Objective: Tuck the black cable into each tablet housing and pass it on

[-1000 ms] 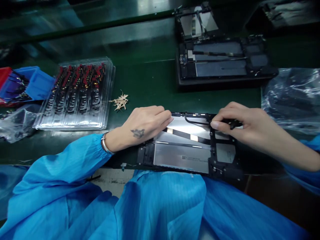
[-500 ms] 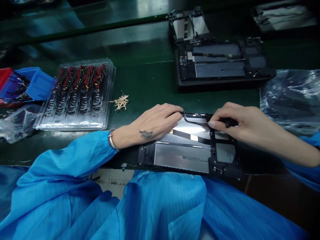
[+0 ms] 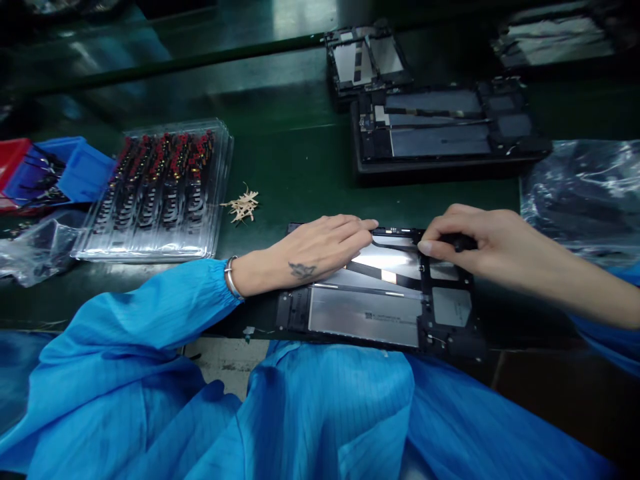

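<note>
An opened tablet [image 3: 365, 320] lies on the bench in front of me, with silver battery panels and dark ribbon cables showing. My left hand [image 3: 320, 250] rests palm down across its upper left part, fingers stretched out towards the far edge. On the tablet's far right side, my right hand [image 3: 460, 237] grips a small tool with a black handle [image 3: 460, 243]. That tool's tip is hidden by the fingers, so its kind cannot be made out.
A clear plastic tray [image 3: 150, 248] holds rows of small circuit parts. Beside it are a blue bin [image 3: 87, 170] and thin tan strips [image 3: 243, 205]. Another opened tablet [image 3: 440, 123] lies on a dark block; a further device [image 3: 367, 60] sits behind. Clear plastic bags [image 3: 585, 193] lie right.
My left hand has slid slightly right along the tablet's far edge. My right hand has barely moved. The device at the back has shifted a little to the left.
</note>
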Available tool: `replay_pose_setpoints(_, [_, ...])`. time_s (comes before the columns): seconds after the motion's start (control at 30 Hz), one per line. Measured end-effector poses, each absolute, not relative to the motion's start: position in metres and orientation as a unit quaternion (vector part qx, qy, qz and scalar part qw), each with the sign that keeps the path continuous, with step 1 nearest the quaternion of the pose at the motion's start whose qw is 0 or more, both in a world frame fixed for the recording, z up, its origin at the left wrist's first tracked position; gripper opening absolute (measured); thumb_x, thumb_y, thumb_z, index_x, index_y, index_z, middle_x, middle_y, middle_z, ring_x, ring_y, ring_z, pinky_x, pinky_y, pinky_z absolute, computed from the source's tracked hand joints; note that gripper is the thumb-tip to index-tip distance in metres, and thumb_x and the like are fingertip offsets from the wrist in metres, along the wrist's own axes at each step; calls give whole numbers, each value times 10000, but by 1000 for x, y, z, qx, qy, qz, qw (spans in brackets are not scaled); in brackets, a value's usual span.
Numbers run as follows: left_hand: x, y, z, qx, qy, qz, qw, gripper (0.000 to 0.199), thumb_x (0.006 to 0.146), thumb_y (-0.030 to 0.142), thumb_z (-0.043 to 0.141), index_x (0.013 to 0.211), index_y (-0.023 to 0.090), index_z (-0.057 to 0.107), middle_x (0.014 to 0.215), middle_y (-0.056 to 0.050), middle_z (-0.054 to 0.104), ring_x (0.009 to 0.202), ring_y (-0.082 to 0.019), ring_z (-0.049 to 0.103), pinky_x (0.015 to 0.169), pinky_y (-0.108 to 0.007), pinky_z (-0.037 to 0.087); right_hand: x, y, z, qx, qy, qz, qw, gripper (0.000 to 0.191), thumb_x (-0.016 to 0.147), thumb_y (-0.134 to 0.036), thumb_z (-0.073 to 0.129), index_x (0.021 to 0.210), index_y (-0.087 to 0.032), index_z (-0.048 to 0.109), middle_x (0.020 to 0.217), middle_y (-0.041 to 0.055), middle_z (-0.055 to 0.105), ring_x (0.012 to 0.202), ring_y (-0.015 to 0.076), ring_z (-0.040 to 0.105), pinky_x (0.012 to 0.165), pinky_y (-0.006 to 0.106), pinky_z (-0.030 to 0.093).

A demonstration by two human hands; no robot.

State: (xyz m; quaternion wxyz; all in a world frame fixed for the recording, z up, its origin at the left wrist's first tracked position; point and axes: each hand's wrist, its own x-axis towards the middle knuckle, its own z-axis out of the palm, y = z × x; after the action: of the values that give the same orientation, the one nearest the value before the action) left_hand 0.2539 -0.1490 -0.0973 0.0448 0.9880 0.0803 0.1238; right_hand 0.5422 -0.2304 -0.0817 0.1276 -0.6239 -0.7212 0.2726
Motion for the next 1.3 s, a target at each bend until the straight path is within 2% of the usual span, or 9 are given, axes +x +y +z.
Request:
replay_pose_setpoints(0.1, [254,-149,-97,989,82,118,33,209,1053,101,424,1161,120,602,1491,-172,615,1304,-243,638,1041,-391,575,540,-230,-79,-624,-721,272,131,349,915,-525,598,878,-220,761,915,94,667,741,221,605,653,379,417])
replay_pose_setpoints(0.27, [252,-149,-97,990,68,127,4,216,1062,114,433,1168,115,621,1486,-163,628,1351,-248,627,1076,-387,573,537,-230,-73,-631,-708,279,152,615,876,-785,554,868,-205,758,891,111,668,697,227,601,652,399,442])
replay_pose_setpoints(0.33, [251,-148,-97,989,56,136,-9,213,1054,105,452,1183,108,621,1471,-148,644,1348,-252,635,1094,-377,571,537,-230,-71,-628,-705,287,163,629,863,-805,557,859,-209,757,869,103,666,711,230,605,668,401,447])
replay_pose_setpoints(0.47, [251,-145,-98,987,40,157,-22,250,1044,87,461,1240,87,617,1422,-154,678,1314,-252,664,1088,-374,579,534,-231,-70,-622,-707,278,193,454,862,-659,614,800,-228,743,830,79,659,723,227,613,676,387,438])
replay_pose_setpoints(0.67, [251,-143,-100,984,21,167,-56,300,1036,100,490,1303,49,617,1414,-175,679,1268,-283,691,1060,-404,597,525,-232,-71,-621,-729,228,178,241,821,-420,600,715,-223,690,787,81,650,679,217,587,636,369,408])
replay_pose_setpoints(0.9, [250,-144,-99,985,19,154,-70,332,1063,119,455,1347,47,610,1447,-185,653,1288,-288,681,1059,-424,602,523,-231,-72,-610,-751,203,149,226,833,-367,550,700,-216,653,731,72,630,699,213,578,602,339,382])
replay_pose_setpoints(1.13, [249,-145,-99,990,26,126,-64,348,1087,164,448,1387,72,596,1490,-187,618,1340,-277,647,1105,-434,573,525,-232,-74,-607,-766,174,120,247,858,-348,511,747,-200,675,761,65,643,728,201,591,604,313,395])
replay_pose_setpoints(1.3, [251,-147,-98,986,17,139,-95,341,1092,138,425,1375,41,588,1441,-210,645,1291,-299,656,1035,-424,587,524,-233,-78,-601,-773,154,131,211,854,-312,528,739,-202,666,745,55,629,733,193,589,595,296,382])
